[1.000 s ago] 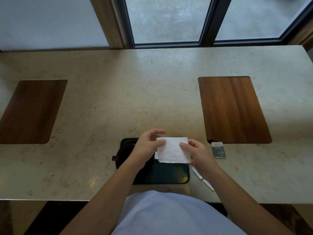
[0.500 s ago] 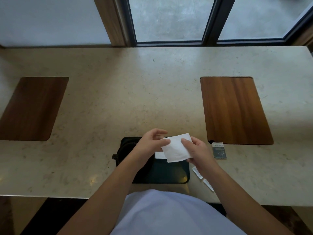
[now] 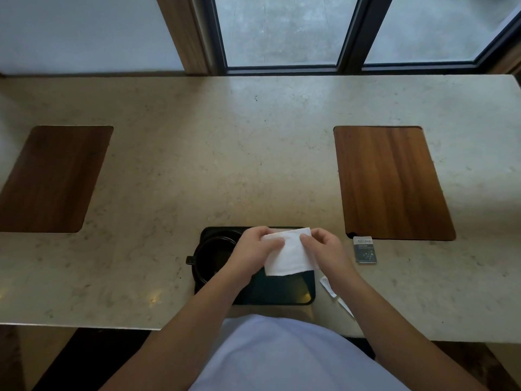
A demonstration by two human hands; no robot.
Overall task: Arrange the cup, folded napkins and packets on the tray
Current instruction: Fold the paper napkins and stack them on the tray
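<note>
A black tray (image 3: 282,294) lies at the near edge of the stone table. A dark cup (image 3: 210,258) with its handle pointing left stands on the tray's left half. Above the tray, both hands hold one white folded napkin (image 3: 290,256): my left hand (image 3: 253,249) pinches its left edge and my right hand (image 3: 324,249) pinches its upper right. A grey packet (image 3: 365,249) lies on the table right of the tray. Slim white packets (image 3: 331,290) lie by my right forearm, partly hidden.
Two dark wooden inlay panels sit in the tabletop, one at the left (image 3: 53,179) and one at the right (image 3: 390,182). A window with dark frames (image 3: 349,35) runs behind the table's far edge.
The napkin has turned and tilted between my hands and now looks narrower. My hands have drawn closer together over the tray. The packets and cup have not moved.
</note>
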